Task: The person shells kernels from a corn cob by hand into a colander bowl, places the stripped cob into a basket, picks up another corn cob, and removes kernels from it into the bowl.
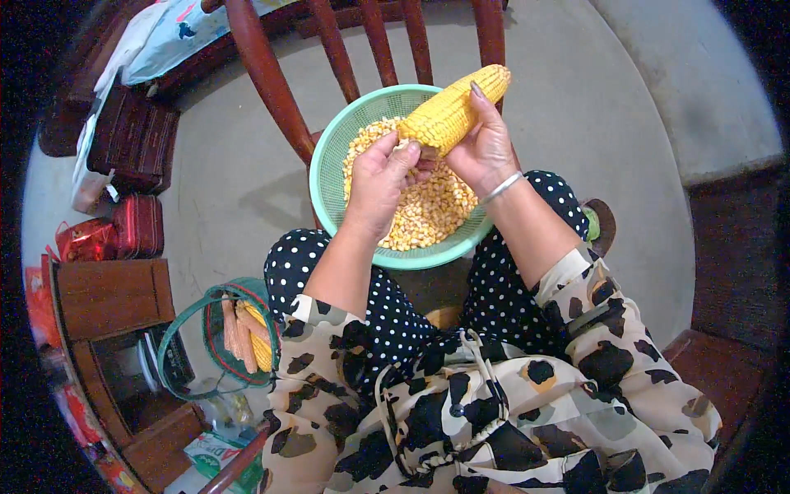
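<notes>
My right hand [484,145] is closed around an ear of yellow corn [453,111], its thumb lying along the kernels and the narrow tip pointing up to the right. At the ear's thick lower end, the fingers of my left hand [382,179] are pinched against the base; whether loose kernels are between them is hidden. Under both hands a round green plastic colander [322,204] holds many loose corn kernels [423,216]. It rests on a wooden chair in front of me, between my knees.
The chair's reddish wooden back [265,80] rises beyond the colander. On the floor at left, a green basket [213,339] holds bare cobs [244,339] and yellow corn. Farther left stand a wooden cabinet [114,293] and red boxes [139,226]. A wooden piece of furniture [728,265] is at right.
</notes>
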